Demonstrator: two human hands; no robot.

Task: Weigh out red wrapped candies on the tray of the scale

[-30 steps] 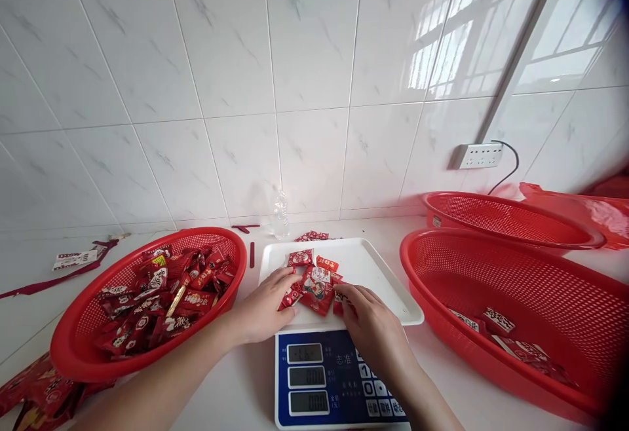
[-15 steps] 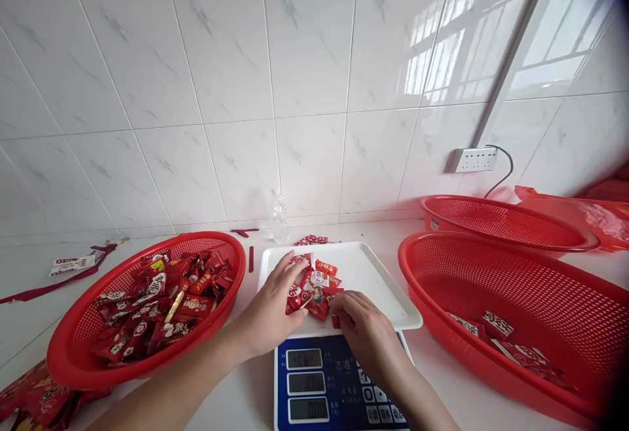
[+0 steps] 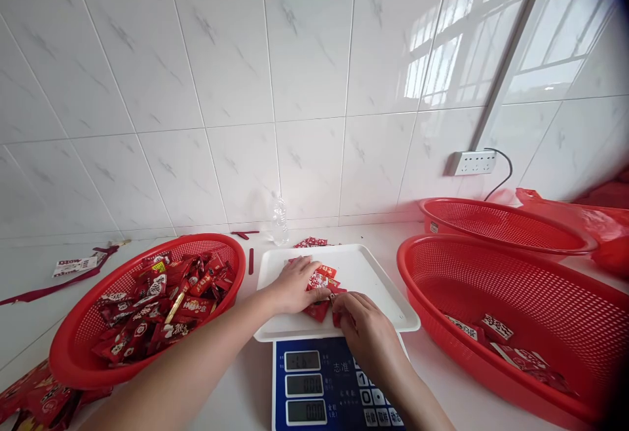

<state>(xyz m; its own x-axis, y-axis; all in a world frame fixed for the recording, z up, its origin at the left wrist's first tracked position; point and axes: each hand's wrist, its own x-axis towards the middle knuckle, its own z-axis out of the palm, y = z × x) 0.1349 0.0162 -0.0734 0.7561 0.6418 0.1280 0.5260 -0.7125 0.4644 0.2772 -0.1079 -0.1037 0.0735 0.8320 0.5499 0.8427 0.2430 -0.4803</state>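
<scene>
On the white scale tray (image 3: pixel 376 283) lies a small pile of red snack packets (image 3: pixel 322 277), partly hidden beneath my hands. My left hand (image 3: pixel 295 285) rests over the pile's left side, fingers stretched forward and thumb apart, its tip near my right fingers. My right hand (image 3: pixel 366 323) is closed in a pinch at the pile's right front, with the edge of a red packet showing at its fingertips. Below the tray is the scale's blue panel (image 3: pixel 341 388), partly covered by my right forearm.
A red basket (image 3: pixel 236 247) full of red packets stands at left, with more packets (image 3: pixel 37 395) beside it. At right, a red basket (image 3: pixel 413 267) holds several packets, with another red basket (image 3: pixel 508 224) behind. A clear bottle (image 3: pixel 280 220) stands near the tiled wall.
My left hand has moved right and slightly down over the packets, its thumb now close to my right fingers. My right hand stays nearly in place. The view has tilted slightly.
</scene>
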